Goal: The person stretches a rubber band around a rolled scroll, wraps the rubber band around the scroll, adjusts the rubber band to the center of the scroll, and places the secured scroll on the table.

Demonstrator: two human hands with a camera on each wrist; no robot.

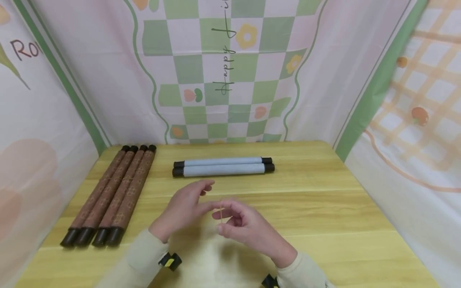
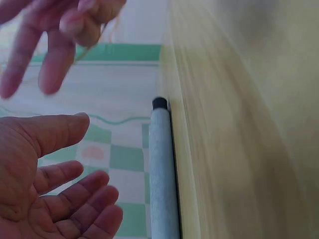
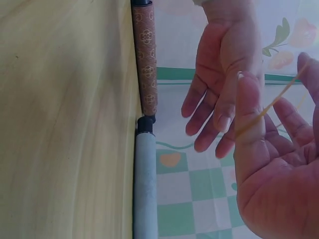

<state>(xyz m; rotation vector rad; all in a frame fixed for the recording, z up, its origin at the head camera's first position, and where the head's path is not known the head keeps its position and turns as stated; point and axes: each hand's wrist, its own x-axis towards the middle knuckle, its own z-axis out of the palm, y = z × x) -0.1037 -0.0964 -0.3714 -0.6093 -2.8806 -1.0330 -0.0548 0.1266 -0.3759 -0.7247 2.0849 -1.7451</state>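
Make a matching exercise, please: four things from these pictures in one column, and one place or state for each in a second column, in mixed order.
Things:
1. brown patterned rolls
2. pale blue rolls
3. rubber band
4. left hand

Places or states:
A. stretched over the fingers of the right hand
B. two side by side, at the far middle of the table
C. open, fingers straight, holding nothing
D. four side by side, on the left of the table

Pairs: 1-D, 2-B, 3-A, 4-C
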